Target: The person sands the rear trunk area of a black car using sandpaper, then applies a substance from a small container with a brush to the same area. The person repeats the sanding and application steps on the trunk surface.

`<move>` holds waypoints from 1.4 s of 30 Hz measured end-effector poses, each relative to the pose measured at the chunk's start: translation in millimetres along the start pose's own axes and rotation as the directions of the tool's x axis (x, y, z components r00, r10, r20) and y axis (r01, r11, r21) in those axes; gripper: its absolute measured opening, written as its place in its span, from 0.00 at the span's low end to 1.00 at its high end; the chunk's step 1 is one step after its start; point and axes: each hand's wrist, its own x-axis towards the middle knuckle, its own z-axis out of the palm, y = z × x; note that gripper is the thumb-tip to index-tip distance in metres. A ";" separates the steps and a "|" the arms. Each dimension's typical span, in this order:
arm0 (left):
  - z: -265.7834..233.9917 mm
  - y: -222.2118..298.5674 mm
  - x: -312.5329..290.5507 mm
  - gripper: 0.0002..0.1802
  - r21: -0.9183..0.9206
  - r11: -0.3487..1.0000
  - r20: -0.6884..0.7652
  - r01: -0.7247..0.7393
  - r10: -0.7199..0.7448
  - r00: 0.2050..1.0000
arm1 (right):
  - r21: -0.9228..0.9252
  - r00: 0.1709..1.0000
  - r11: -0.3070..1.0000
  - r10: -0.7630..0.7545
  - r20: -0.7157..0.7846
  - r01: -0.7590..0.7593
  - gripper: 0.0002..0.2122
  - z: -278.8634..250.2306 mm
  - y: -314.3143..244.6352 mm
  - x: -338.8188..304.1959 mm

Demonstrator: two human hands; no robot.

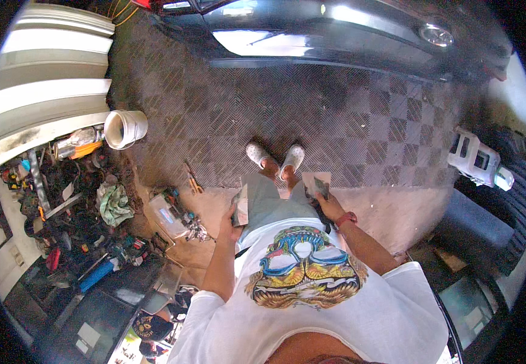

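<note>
My left hand (234, 219) is closed on a flat rectangular piece (243, 209), grey-brown and turned steeply to the view, beside my left thigh. On the other side, my right hand (329, 207) grips a similar flat piece (321, 179), pale brown with a dark greenish patch on its face. The two pieces are apart, one at each side of my grey-green shorts (274, 197). I cannot make out what either piece is made of. A red band circles my right wrist.
A dark car (335, 36) stands beyond the tiled floor (335, 121). To the left are a white bucket (126, 128), pliers (194, 179), a clear plastic box (168, 216) and heaped tools. A grey-white plastic machine (479, 159) stands at right.
</note>
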 end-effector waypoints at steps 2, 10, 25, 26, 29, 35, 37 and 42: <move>-13.5 1.6 -7.1 0.22 -0.063 0.997 0.140 0.033 -0.024 0.990 | -0.045 0.994 0.996 0.075 0.081 -0.071 0.30 -5.2 -5.9 -0.3; -6.3 -9.2 -54.4 0.18 -0.082 0.995 -0.160 0.047 -0.060 0.985 | -0.032 0.975 0.999 0.020 0.219 -0.013 0.27 -10.7 -25.9 -5.3; -28.2 68.1 15.5 0.22 -0.015 0.996 -0.014 0.089 -0.089 0.996 | -0.275 0.935 0.911 -0.237 0.263 0.308 0.19 -48.7 -83.1 186.0; -27.7 83.1 40.3 0.22 0.064 0.998 -0.011 0.016 -0.015 1.000 | -0.366 0.933 0.863 -0.280 0.227 0.348 0.18 -47.4 -86.8 215.4; 2.4 103.9 106.4 0.21 -0.037 0.999 0.080 -0.029 0.032 0.996 | -0.250 0.733 0.695 -0.672 0.106 0.674 0.15 -37.8 -87.7 307.4; 36.1 97.6 223.7 0.18 0.018 0.997 0.252 -0.070 0.063 0.966 | -0.223 0.541 0.510 -0.834 0.110 0.831 0.12 -30.6 -142.1 420.9; 24.4 90.5 252.0 0.21 0.014 0.996 0.129 -0.085 0.083 0.988 | -0.161 0.450 0.435 -0.890 0.075 0.886 0.12 -33.2 -175.8 431.9; -68.0 85.9 287.5 0.20 0.598 0.502 0.456 -0.625 0.429 0.780 | 0.010 0.245 0.245 -0.968 -0.043 0.969 0.09 -53.4 -234.3 428.1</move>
